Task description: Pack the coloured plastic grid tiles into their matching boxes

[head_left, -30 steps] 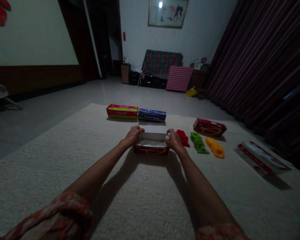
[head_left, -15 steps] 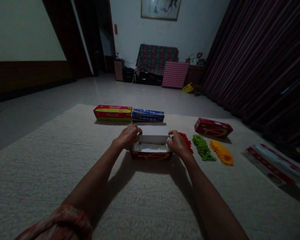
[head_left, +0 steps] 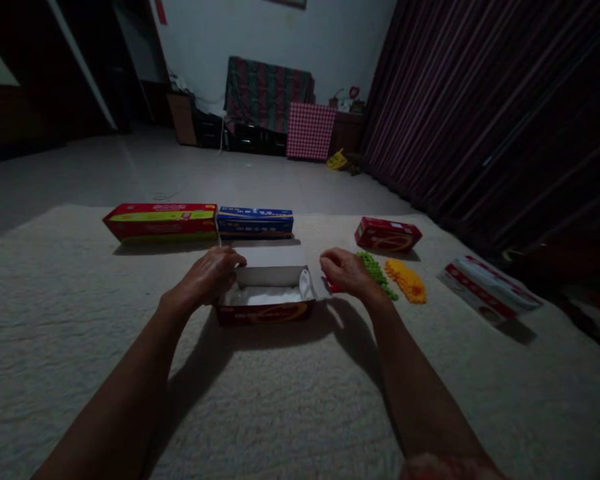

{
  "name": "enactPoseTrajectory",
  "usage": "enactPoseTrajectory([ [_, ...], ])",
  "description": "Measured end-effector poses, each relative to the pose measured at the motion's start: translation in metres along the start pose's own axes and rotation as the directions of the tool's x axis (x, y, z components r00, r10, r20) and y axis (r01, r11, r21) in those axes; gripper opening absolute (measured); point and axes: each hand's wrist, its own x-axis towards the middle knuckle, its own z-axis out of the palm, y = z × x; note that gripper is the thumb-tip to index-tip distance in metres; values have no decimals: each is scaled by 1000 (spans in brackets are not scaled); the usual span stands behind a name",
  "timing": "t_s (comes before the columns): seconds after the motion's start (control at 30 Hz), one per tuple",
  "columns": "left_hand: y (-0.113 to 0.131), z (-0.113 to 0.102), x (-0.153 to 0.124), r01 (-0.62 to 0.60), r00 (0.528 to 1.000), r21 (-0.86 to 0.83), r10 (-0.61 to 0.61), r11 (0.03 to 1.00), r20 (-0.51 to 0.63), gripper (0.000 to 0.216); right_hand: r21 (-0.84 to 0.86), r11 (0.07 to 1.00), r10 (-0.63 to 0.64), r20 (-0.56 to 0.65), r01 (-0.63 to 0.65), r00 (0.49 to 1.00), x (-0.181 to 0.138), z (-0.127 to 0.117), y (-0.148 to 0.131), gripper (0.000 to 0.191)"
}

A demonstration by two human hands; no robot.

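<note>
Head view: the red pieces [head_left: 334,286] were mostly hidden beneath the right hand [head_left: 347,270], which also overlapped the near end of the green pieces [head_left: 373,267]. The left hand [head_left: 210,273] covered the left end of the open box [head_left: 265,313], which stood on the pale mat [head_left: 280,400] between the hands, lid raised, white lining inside. The left hand's fingers were bent against that end; a firm grip could not be confirmed. The right hand's fingers were curled narrowly at the red pieces; whether they held any could not be told.
</note>
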Motion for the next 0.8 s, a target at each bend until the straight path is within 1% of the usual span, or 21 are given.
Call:
enactPoseTrajectory([
  [0.1,-1,1,2,6,1000,18,-6,1000,-1,44,-60,998,-34,-137,26,990,3,-21,29,22],
  [0.17,-2,2,3,-22,1000,8,22,1000,0,44,-132,991,-43,-217,14,975,0,-26,47,21],
  [0.2,-4,3,4,-35,999,0,35,999,-1,44,-159,987,-45,-231,8,972,-3,-25,54,22],
  [0.27,-7,5,5,-41,999,-13,41,999,-5,43,-202,979,-60,-207,17,977,-7,-19,64,23],
  [0.33,-10,7,7,-30,1000,-17,30,999,-8,44,-251,967,-85,-141,48,986,-11,-12,70,22],
  [0.43,-13,9,8,-18,1000,-26,18,999,-1,43,-319,946,-82,-51,62,995,-13,-5,75,21],
  [0.53,-12,8,7,-13,1000,-36,13,999,8,42,-374,925,-66,11,66,998,-15,-3,75,22],
  [0.7,-7,4,3,-16,1000,-14,16,1000,6,43,-432,900,-53,12,53,999,-19,-2,71,25],
  [0.8,-3,0,2,-27,1000,0,27,1000,1,42,-451,892,-31,17,35,999,-22,-2,68,24],
])
